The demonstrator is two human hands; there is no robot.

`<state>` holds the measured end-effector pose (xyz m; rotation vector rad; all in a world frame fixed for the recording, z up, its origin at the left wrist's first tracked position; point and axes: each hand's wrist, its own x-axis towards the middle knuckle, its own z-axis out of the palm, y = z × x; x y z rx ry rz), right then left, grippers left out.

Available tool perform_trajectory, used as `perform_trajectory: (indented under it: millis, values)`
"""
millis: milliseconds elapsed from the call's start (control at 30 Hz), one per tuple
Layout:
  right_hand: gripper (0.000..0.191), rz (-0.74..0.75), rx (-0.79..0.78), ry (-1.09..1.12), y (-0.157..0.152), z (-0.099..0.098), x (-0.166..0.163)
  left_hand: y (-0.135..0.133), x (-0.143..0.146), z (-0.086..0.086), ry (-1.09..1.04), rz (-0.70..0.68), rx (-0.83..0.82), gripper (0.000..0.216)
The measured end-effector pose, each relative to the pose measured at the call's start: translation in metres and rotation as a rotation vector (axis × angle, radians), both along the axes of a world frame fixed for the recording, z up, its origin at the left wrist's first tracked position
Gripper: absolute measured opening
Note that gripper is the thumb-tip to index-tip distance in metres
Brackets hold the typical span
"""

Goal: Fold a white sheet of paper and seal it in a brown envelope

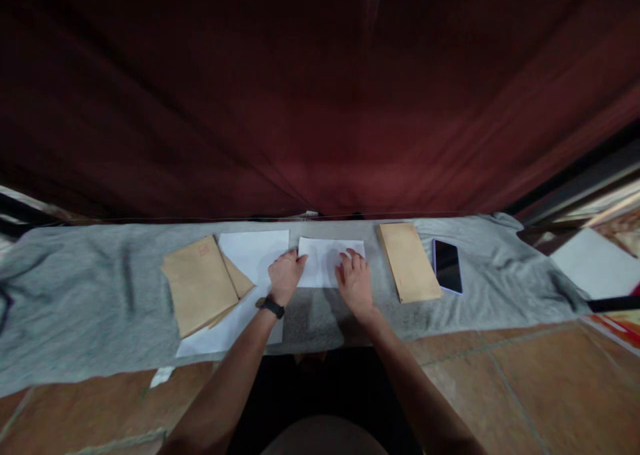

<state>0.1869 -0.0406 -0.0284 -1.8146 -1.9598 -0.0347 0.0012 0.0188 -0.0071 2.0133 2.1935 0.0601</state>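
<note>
A folded sheet of white paper [320,263] lies flat on the grey cloth in front of me. My right hand [356,280] rests on its right part, fingers apart and a little bent. At the paper's left edge is my left hand [285,273], its fingers curled in and its thumb reaching onto the paper; what the curled fingers hold, if anything, is hidden. Under that hand spreads larger white paper [255,248]. Several brown envelopes [203,285] lie partly over this paper on the left. A stack of brown envelopes [413,262] is to the right of my right hand.
A phone [447,266] with a dark screen and pale purple edge lies beside the right stack. Grey cloth [100,288] covers the long, narrow surface. Behind it rises a dark red panel [320,108]. A white scrap [162,376] is on the tiled floor [475,382].
</note>
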Motion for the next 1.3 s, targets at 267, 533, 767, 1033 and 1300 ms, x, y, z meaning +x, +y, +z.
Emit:
perform_trajectory:
  millis: [267,533,767,1033,1300]
  values:
    - [0.049,0.104,-0.040,0.026,-0.008,-0.019,-0.025,-0.001,-0.002,-0.002,-0.049,0.015,0.022,0.039]
    - [0.053,-0.016,0.008,0.213,-0.017,-0.022,0.006,-0.013,-0.017,-0.008,-0.649,-0.053,0.146,0.025]
    - [0.066,-0.188,0.070,0.655,-0.030,-0.008,0.041,-0.051,-0.021,0.005,-1.001,-0.177,0.092,0.025]
    - [0.039,0.143,-0.246,0.964,-0.070,0.009,0.079,-0.109,-0.051,0.008,-1.011,-0.343,0.013,0.019]
    - [0.044,0.497,-0.309,0.377,-0.125,0.001,0.104,-0.136,-0.073,-0.009,-0.703,-0.772,0.026,0.041]
